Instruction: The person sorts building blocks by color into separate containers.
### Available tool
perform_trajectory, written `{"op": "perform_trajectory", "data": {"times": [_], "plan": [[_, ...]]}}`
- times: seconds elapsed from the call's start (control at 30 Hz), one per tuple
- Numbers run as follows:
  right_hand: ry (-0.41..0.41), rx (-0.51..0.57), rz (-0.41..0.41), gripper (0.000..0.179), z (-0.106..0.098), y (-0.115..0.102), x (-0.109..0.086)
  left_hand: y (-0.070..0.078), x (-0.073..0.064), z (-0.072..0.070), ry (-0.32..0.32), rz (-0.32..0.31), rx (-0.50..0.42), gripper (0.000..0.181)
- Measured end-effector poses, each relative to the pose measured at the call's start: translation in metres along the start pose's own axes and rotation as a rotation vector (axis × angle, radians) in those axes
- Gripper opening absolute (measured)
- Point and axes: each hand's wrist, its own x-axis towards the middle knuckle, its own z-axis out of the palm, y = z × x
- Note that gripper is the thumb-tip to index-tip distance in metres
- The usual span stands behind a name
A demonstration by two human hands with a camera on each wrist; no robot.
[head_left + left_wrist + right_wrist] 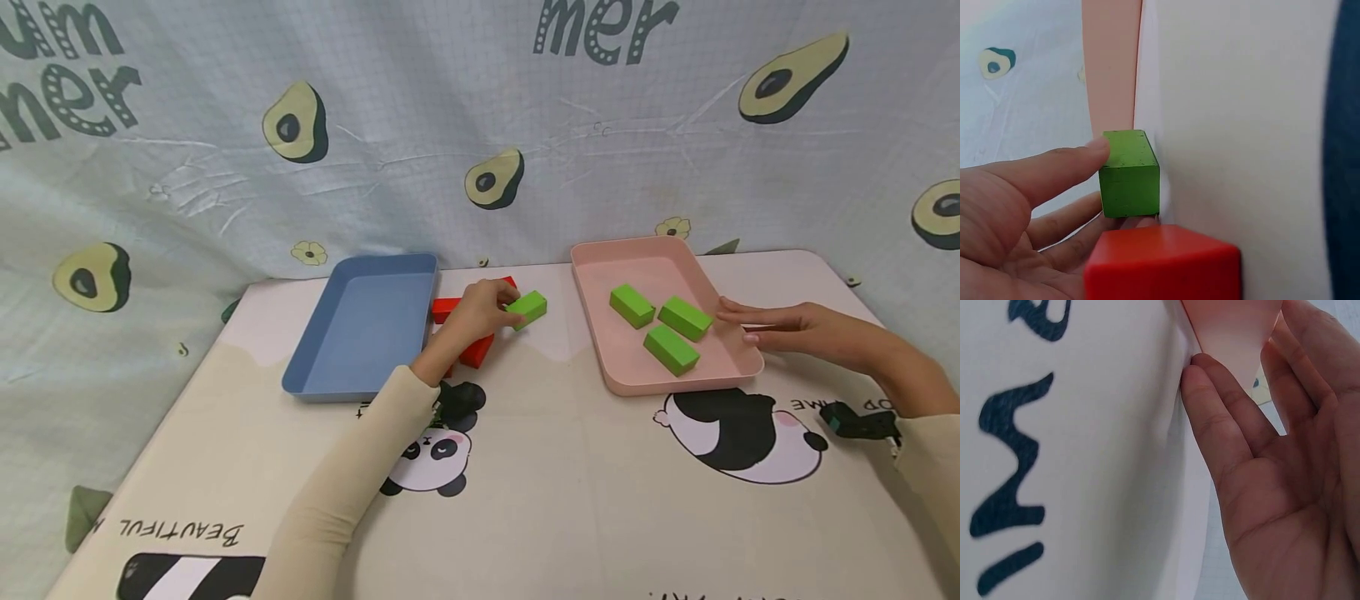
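Observation:
My left hand (478, 310) pinches a green block (529, 308) between thumb and fingers, just left of the pink tray (622, 382). In the left wrist view the thumb lies on the top edge of that green block (1129, 187), with a red block (1163, 265) close in front. Red blocks (477, 352) lie around and partly under this hand, so some are hidden. Three green blocks (671, 349) sit inside the pink tray. My right hand (817, 329) touches the tray's right side with extended fingers; the right wrist view shows fingertips against the tray wall (1235, 337).
A blue tray (360, 325) with a bare floor stands left of the red blocks. A small black object (858, 422) lies near the right forearm. Behind the table (570, 500) hangs an avocado-print cloth (420, 125).

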Motion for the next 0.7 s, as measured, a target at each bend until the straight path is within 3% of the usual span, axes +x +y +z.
{"op": "perform_trajectory", "data": {"times": [0.27, 0.7], "plan": [[-0.010, 0.011, 0.007, 0.053, 0.0002, 0.0017, -0.0004, -0.0031, 0.0072, 0.0025, 0.002, 0.024, 0.023, 0.035], [-0.007, -0.032, 0.030, 0.053, -0.0004, 0.0036, 0.0019, -0.0054, 0.0087, -0.0006, -0.084, 0.163, 0.022, 0.030]]}}
